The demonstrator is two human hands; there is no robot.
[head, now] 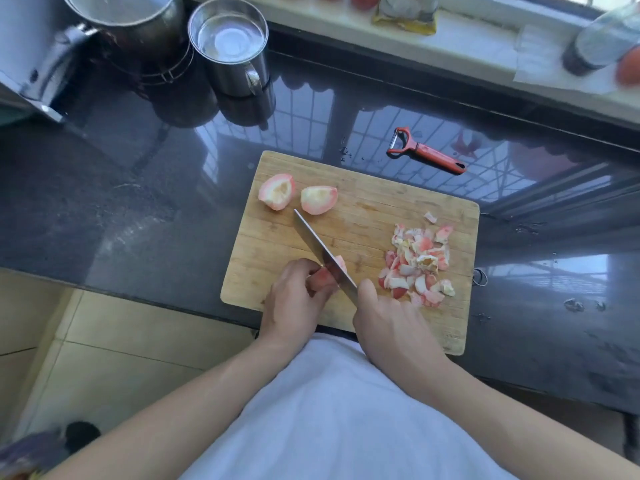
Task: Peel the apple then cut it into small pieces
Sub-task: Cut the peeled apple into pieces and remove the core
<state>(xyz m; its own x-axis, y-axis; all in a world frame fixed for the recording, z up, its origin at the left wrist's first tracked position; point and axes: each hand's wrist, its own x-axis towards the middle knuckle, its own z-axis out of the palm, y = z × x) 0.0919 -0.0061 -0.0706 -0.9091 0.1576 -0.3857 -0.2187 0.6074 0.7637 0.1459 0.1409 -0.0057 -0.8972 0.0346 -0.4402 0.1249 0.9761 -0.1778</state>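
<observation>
On the wooden cutting board (pixel 374 209) my left hand (pixel 294 299) pins a peeled, pinkish apple piece (pixel 323 277) near the board's front edge. My right hand (pixel 391 323) grips the handle of a knife (pixel 320 249); its blade slants to the upper left and rests across that piece. Two more peeled apple quarters (pixel 277 191) (pixel 318 199) lie at the board's far left corner, cut faces up. A heap of peel and small apple scraps (pixel 420 263) sits on the right side of the board.
A red peeler (pixel 426 150) lies on the dark glossy counter (pixel 138 188) beyond the board. A steel mug (pixel 230 46) and a larger steel pot (pixel 128 22) stand at the back left. Bottles and packets line the windowsill (pixel 485 46). Tiled floor is at lower left.
</observation>
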